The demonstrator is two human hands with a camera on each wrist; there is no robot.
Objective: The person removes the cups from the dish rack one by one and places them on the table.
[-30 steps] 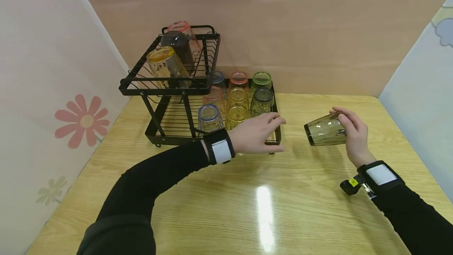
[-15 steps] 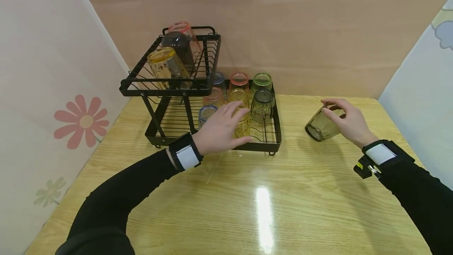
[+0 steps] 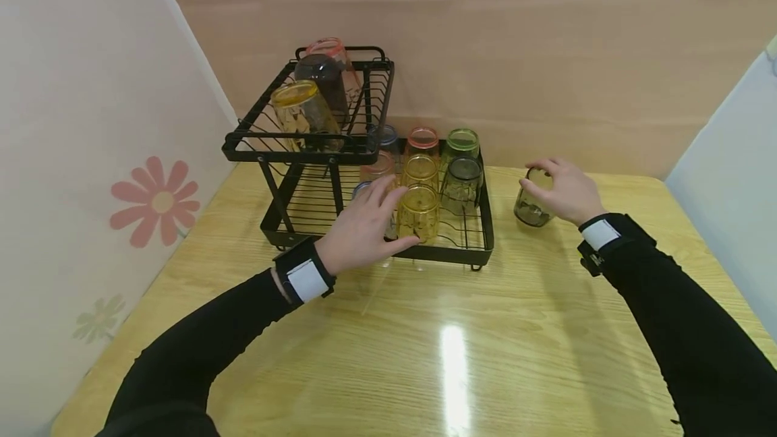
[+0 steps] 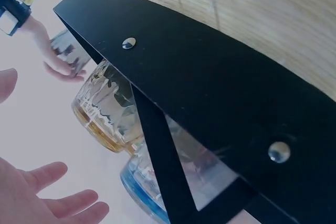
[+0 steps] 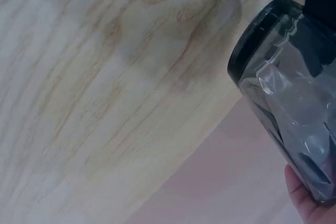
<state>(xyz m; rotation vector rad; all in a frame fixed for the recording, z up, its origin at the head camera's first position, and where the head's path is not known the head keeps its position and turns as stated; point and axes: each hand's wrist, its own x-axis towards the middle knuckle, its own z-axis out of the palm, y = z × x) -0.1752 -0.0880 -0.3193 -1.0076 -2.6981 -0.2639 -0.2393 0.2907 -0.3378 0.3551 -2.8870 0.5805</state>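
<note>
My right hand point(image 3: 567, 193) grips a smoky grey drinking glass point(image 3: 530, 208) by its upper part, to the right of the black rack. Its thick dark base is the lower end; whether that touches the table cannot be told. The right wrist view shows the same glass point(image 5: 294, 93) with fingertips point(image 5: 298, 190) at its side. My left hand point(image 3: 358, 231) hovers at the rack's front with fingers spread, holding nothing. It partly hides a blue-tinted glass point(image 4: 142, 187). Beside that one, a yellow glass point(image 3: 419, 213) stands upside down in the lower tray.
The two-tier wire rack point(image 3: 485, 238) stands against the back wall. Its lower tray bears several inverted glasses, among them a dark one point(image 3: 463, 184) and a green one point(image 3: 463, 143). On the upper tier lean a yellow glass point(image 3: 305, 117), a dark one and a red one.
My left hand has drawn back leftward from the tray's right side, uncovering the yellow glass. My right hand has moved slightly left and turned the grey glass from lying sideways to more upright.
</note>
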